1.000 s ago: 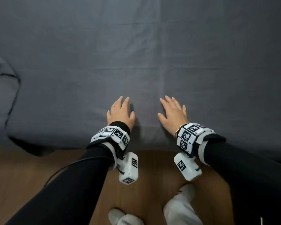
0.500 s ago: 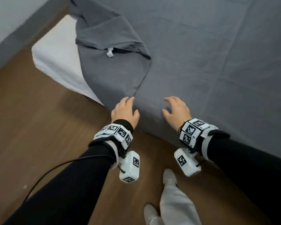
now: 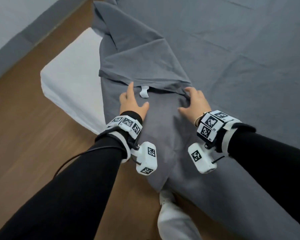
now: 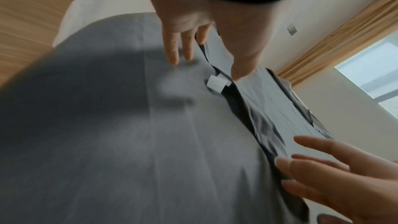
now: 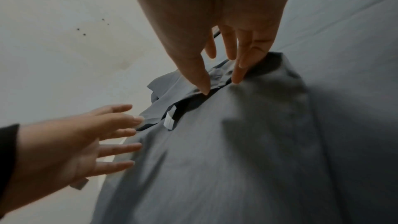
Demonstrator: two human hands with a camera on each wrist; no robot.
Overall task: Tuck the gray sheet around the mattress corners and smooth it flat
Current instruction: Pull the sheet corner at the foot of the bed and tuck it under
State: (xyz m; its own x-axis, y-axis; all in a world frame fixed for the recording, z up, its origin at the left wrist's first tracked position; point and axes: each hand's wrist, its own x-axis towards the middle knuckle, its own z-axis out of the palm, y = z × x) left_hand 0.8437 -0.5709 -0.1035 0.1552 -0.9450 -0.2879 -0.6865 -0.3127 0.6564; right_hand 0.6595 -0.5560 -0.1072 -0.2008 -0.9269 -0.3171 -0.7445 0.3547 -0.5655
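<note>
At far left the white mattress point(image 3: 71, 78) corner lies bare. Your left hand point(image 3: 131, 103) reaches spread-fingered beside the white tag point(image 3: 144, 91); your right hand point(image 3: 195, 101) pinches the folded-back edge of the gray sheet point(image 3: 232, 49) covering the bed.

Wood-plank floor point(image 3: 24, 135), warm brown, runs along the bed's side. Pale wall point(image 3: 10, 18) at upper left with a gray baseboard strip point(image 3: 29, 42) at its foot. In the left wrist view: cream wall point(image 4: 323, 14) carrying a small gray switch plate point(image 4: 292, 29), a tan curtain point(image 4: 344, 31) hanging at a slant, and a bright window point(image 4: 374, 74) beside it. Daylight soft, shadows diffuse.
</note>
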